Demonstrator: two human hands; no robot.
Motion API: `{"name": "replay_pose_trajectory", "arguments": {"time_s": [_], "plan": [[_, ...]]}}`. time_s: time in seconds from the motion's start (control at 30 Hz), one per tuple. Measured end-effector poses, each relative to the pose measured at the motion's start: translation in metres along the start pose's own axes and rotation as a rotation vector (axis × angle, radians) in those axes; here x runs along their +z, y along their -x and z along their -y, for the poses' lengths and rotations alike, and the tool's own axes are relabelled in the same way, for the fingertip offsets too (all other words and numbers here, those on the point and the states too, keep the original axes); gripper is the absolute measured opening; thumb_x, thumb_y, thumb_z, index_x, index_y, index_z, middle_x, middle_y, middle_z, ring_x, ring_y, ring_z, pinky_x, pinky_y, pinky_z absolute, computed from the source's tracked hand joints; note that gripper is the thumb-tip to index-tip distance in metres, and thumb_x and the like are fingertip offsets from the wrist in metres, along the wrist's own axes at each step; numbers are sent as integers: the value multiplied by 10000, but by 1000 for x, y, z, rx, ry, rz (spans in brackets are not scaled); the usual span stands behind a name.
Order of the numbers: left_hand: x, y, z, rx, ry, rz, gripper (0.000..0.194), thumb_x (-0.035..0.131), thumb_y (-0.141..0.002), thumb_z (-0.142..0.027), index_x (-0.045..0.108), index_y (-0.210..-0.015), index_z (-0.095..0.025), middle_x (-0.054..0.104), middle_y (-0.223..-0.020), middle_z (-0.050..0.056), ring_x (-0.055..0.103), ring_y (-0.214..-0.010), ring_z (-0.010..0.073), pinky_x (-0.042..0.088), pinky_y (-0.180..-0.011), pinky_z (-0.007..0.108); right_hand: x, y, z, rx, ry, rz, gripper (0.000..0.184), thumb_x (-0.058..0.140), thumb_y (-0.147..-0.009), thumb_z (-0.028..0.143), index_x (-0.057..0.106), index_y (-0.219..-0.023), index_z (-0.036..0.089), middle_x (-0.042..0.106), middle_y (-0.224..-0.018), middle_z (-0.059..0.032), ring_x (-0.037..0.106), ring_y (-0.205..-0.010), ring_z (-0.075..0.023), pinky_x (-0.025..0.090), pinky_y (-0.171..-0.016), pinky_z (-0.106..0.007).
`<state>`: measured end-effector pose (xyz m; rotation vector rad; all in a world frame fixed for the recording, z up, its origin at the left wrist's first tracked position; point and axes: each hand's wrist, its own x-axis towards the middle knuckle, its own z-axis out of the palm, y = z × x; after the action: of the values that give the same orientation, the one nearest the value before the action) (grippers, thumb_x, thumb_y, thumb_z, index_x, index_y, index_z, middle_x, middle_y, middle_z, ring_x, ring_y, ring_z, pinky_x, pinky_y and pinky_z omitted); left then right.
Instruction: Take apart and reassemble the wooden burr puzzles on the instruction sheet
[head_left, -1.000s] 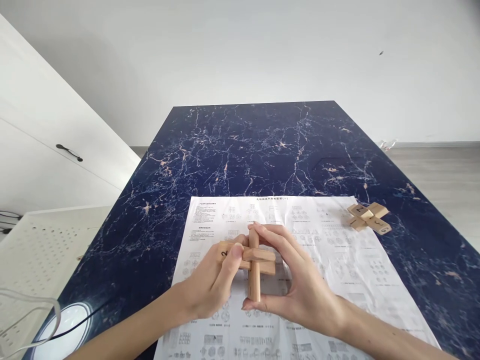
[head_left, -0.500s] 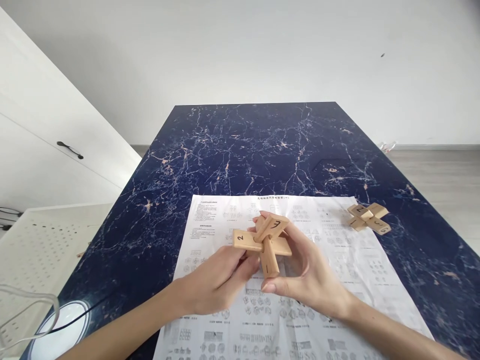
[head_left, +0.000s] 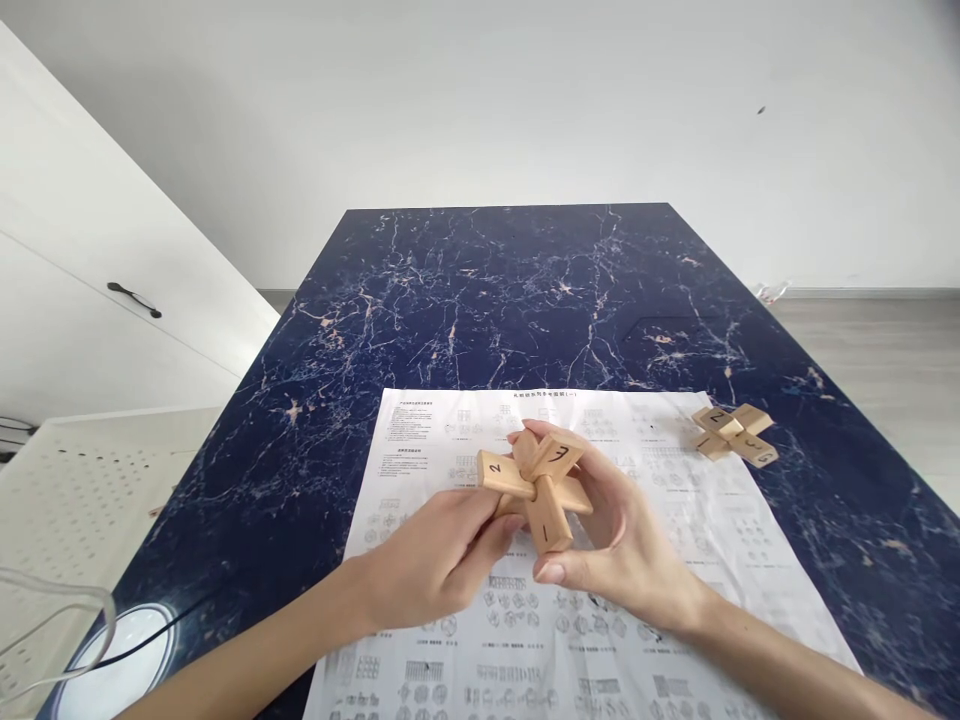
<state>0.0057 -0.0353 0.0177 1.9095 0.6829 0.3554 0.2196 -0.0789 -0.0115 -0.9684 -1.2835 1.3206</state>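
Note:
Between my two hands, above a printed sheet (head_left: pixel 442 570), is a wooden interlocking burr puzzle (head_left: pixel 551 510) made of crossed bars marked 1, 2 and 3. My left hand (head_left: pixel 435 550) grips it from the left and below, its fingertips partly hidden behind the bars. My right hand (head_left: pixel 630 540) curls around the right side, thumb at the lower end of bar 1 and fingers behind the far side. A second wooden burr puzzle (head_left: pixel 733 432), with numbered bars, lies at the sheet's upper right edge, touched by neither hand.
The dark blue marble-patterned table (head_left: pixel 480 290) stretches forward to a pale wall (head_left: pixel 525 100). At lower left are a round white glowing lamp (head_left: pixel 120 665), its cable, and a perforated white panel (head_left: pixel 82 500). A white cabinet (head_left: pixel 90 260) with a black handle stands left.
Both hands have turned the puzzle slightly and shifted it a little to the right. Its bars sit closer together at the crossing, and the rear bar shows more.

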Motion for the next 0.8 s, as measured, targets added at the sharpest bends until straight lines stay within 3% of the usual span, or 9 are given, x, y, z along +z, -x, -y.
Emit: {"name": "replay_pose_trajectory", "arguments": {"time_s": [0.27,0.4,0.5,0.63,0.8], "plan": [[-2,1,3,-108,95,-10,398,346,-1162,-433,488,-865,-209,514,-734,-24,426,-617,124,361,-596,285,-5,1,0,-43,64,-10,938,970,-775,544,509,-1564,331,652,-1514,-136,675,-1356,-372,598,-1115,-553],[-3,2,2,-184,137,-6,370,382,-1152,-494,592,-1075,-200,491,-696,-49,424,-579,118,335,-561,268,-15,-2,3,-106,221,-77,903,922,-836,530,470,-1591,331,590,-1552,-143,641,-1385,-381,570,-1140,-589],[-3,3,2,-197,135,13,366,424,-1139,-502,622,-1208,-202,500,-716,-45,441,-609,127,336,-571,269,-29,-11,7,-248,459,-183,834,895,-875,459,472,-1584,340,561,-1535,-136,598,-1412,-388,553,-1147,-619],[-5,3,2,-204,115,37,418,412,-1140,-536,655,-1190,-199,505,-726,-38,426,-610,123,335,-572,271,-50,-25,14,-485,923,-315,777,864,-901,387,470,-1569,344,551,-1480,-143,549,-1430,-407,510,-1172,-675],[-7,3,1,-177,100,44,377,428,-1140,-485,668,-1171,-195,491,-701,-46,389,-573,111,319,-549,264,-73,-30,24,-495,1165,-368,778,795,-953,437,406,-1619,339,521,-1514,-165,557,-1422,-418,545,-1137,-666]]}}
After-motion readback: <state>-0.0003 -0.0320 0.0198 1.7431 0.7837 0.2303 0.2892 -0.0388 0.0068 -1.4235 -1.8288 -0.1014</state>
